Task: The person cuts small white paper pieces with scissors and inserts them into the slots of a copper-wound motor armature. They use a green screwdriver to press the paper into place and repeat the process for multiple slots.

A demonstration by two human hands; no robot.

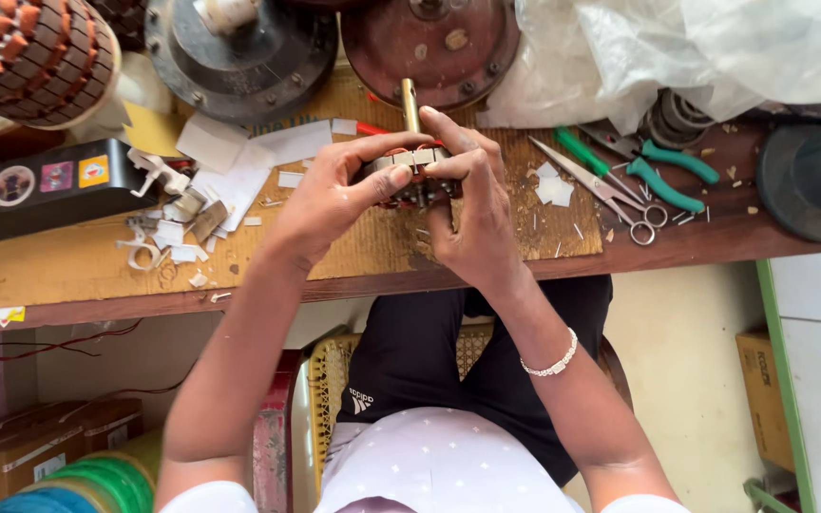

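Two hands on one part | left hand (330, 195) pinches small round copper-wound metal stator (410, 176) from its left | stator sits over wooden bench (68, 271) – brass shaft (410, 103) pointing away | right hand (472, 204) grips its right, equally near | steel scissors (601, 188) farther right.

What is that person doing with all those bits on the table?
A seated person holds a small round metal motor part with both hands over a wooden workbench. The left hand and right hand grip it from either side, fingers pressing on its top. A brass-coloured shaft sticks out of it. Scissors and green-handled pliers lie to the right, paper scraps to the left.
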